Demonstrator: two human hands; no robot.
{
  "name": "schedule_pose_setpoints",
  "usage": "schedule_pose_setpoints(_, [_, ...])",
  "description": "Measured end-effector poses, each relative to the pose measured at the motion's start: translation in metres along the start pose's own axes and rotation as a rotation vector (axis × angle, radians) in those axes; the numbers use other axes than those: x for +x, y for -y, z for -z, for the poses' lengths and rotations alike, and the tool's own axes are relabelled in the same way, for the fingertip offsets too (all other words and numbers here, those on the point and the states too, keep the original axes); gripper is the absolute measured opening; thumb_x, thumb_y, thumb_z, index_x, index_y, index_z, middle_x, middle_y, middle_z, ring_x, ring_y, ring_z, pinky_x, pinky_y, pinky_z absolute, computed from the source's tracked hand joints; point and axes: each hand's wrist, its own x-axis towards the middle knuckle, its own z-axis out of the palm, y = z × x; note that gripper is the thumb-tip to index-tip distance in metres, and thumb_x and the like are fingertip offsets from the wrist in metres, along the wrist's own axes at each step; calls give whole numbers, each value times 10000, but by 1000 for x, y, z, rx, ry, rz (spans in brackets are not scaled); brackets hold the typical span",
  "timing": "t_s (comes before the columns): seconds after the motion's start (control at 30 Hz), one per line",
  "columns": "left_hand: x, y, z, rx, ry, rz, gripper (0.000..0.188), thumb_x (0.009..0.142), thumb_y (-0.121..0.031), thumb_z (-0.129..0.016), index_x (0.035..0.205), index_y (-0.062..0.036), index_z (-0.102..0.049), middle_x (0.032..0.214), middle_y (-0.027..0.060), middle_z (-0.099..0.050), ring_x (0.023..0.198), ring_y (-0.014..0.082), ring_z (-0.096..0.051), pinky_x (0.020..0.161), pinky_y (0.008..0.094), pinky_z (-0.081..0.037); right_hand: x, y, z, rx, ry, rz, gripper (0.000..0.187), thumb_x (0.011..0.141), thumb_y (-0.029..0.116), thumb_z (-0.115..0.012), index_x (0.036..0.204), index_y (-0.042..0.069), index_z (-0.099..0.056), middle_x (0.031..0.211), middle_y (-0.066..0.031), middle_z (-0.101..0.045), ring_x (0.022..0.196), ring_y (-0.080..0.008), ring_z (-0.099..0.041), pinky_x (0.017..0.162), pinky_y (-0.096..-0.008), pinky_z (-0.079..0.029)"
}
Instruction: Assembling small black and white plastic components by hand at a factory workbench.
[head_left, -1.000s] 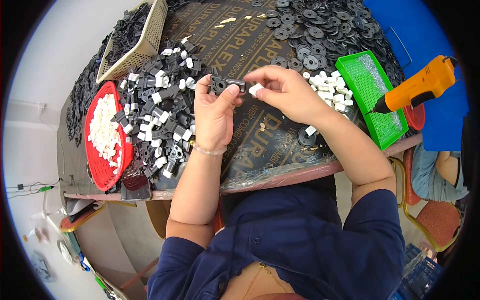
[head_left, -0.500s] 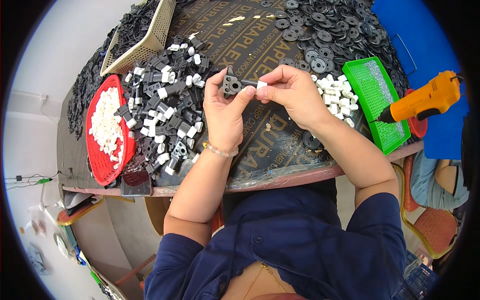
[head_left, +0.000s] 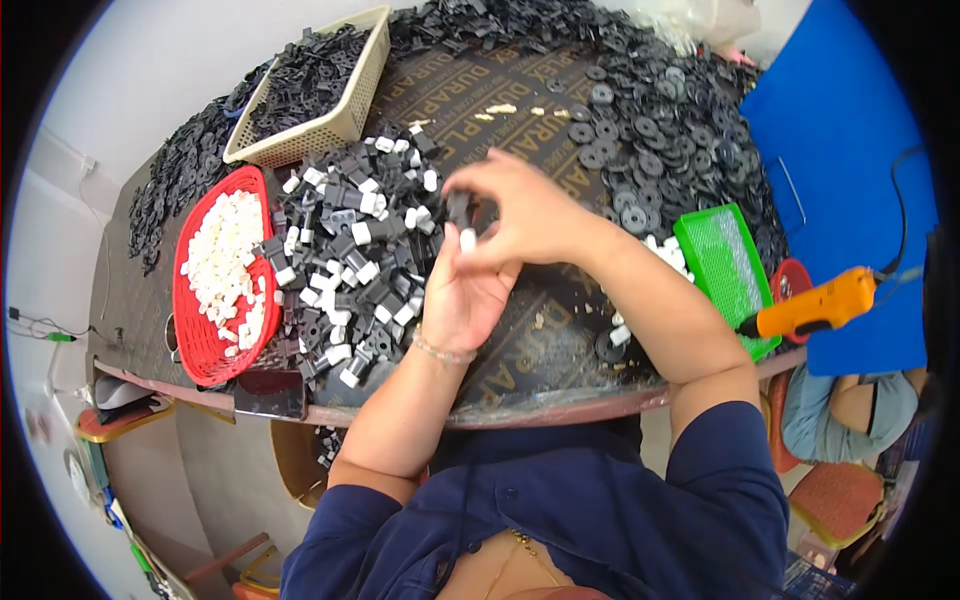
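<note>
My right hand [head_left: 530, 215] pinches a small black plastic part [head_left: 461, 208] with a white cap [head_left: 468, 241] at its lower end. Just beneath it, my left hand [head_left: 465, 305] is turned palm up, its thumb raised close to the white cap. The left fingers are stretched out and partly hidden behind the right hand. Left of both hands lies a heap of black parts with white caps [head_left: 350, 260]. Loose white caps [head_left: 668, 252] lie beyond my right forearm, which partly covers them.
A red basket [head_left: 205, 350] holds white pieces at left; a beige basket [head_left: 300, 148] behind it holds black parts. Black discs [head_left: 650, 150] cover the far right. A green tray [head_left: 710, 245] of small metal pieces stands near an orange electric screwdriver [head_left: 820, 303]. A phone [head_left: 272, 393] lies at the edge.
Both hands have come closer together and turned. The black part, earlier held level between both hands, is now upright in the right hand's pinch. The view has shifted.
</note>
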Motion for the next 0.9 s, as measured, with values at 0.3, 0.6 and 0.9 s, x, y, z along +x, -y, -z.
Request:
schedule_pose_setpoints(0.3, [11,-2,30,-64,-152,123,428,978,-187,-588,1378,-149,-442,888,66,-629,928,242,-642,810,336,-529,190,-224,55,-374,-389,-340,854,746,601,-751,1352,32,-551,1338,-232,-560,1242,-380,-535,1034,-419,-435])
schedule_pose_setpoints(0.6, [11,-6,39,36,-24,321,591,995,-75,-530,1524,-104,-269,936,81,-617,968,198,-629,789,271,-485,317,-356,71,-369,-225,-591,1004,747,656,-743,1544,470,-161,1653,-107,-46,1476,-488,73,1134,-729,-129])
schedule_pose_setpoints(0.9, [9,0,24,58,-163,291,553,959,-149,-592,1459,-110,-360,891,79,-597,917,239,-614,784,312,-491,250,-335,45,-474,5,-366,821,762,568,-716,1483,321,-412,1479,-220,-415,1344,-493,-363,1124,-550,-316])
